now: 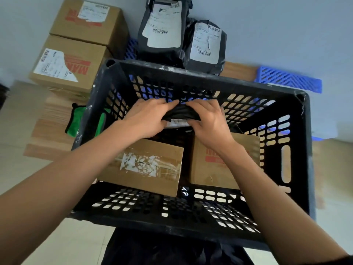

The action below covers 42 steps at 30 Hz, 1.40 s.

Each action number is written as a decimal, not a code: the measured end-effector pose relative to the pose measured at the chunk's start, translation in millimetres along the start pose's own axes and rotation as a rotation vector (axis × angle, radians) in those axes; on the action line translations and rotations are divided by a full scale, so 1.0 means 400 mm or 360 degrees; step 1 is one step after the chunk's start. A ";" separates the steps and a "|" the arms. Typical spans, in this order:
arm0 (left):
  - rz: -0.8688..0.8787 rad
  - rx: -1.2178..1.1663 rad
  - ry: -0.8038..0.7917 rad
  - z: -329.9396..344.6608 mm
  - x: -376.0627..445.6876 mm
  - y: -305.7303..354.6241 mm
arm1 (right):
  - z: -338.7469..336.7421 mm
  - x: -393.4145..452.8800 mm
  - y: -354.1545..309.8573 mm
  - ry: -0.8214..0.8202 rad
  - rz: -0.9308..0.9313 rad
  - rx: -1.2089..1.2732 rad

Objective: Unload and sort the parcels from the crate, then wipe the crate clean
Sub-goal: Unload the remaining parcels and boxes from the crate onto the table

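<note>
Outside the crate at far left, two cardboard boxes [76,44] are seen stacked against the wall, and a green cloth [73,121] lies just beside the crate's left wall, presumably reserved for the wiping step. The black perforated crate [298,150] occupies the centre of the view. Within it, at lower left, a taped brown box [145,167] is seen lying tilted; it is judged stiff and flat-sided, best taken by two opposite faces. Above it, the left hand [147,119] is curled round the left end of a black poly mailer [181,111], which lies at the far end of the crate floor with a strip of white label showing beneath the fingers. The mailer is bunched between the hands; it is judged soft, light and somewhat slippery, so that a gathered fold of film, or a hold under its bulk, would be firmer than a flat pinch. The right hand [208,121] is closed on the mailer's right end. Below that hand, a second brown box [214,169] with red print is partly covered by the right forearm. Beyond the crate's far rim, two grey labelled mailers [181,31] are set side by side against the wall, and a blue slatted piece [288,81] is visible at far right.
</note>
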<state>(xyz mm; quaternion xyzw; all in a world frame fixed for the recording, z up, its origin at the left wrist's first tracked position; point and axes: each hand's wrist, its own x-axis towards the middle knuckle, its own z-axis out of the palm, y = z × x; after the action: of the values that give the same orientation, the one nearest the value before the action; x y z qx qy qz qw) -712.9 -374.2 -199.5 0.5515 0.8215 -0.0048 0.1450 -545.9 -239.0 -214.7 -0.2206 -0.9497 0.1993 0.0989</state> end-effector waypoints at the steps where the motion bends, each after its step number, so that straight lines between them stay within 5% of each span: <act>1: 0.0023 -0.0032 0.0055 -0.016 -0.016 0.009 | -0.021 -0.009 0.000 0.0058 -0.0013 0.0024; 14: 0.0044 -0.0541 0.0629 -0.113 -0.217 0.135 | -0.234 -0.108 -0.094 0.0309 -0.0060 0.0580; 24: -0.0050 -0.1198 0.0986 -0.197 -0.298 0.143 | -0.296 -0.211 -0.180 0.0719 0.0369 0.0776; 34: 0.0011 -0.2091 0.0948 -0.224 -0.428 0.148 | -0.292 -0.304 -0.366 0.0747 0.0536 0.1157; 42: 0.0043 -0.2251 0.0900 -0.217 -0.483 0.176 | -0.270 -0.363 -0.404 0.0803 0.0541 0.1263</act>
<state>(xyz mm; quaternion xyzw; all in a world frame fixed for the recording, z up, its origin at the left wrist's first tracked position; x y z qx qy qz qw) -601.6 -506.8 -58.6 0.3173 0.6279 0.6660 0.2478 -449.2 -402.4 -63.5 -0.3589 -0.6978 0.4989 0.3678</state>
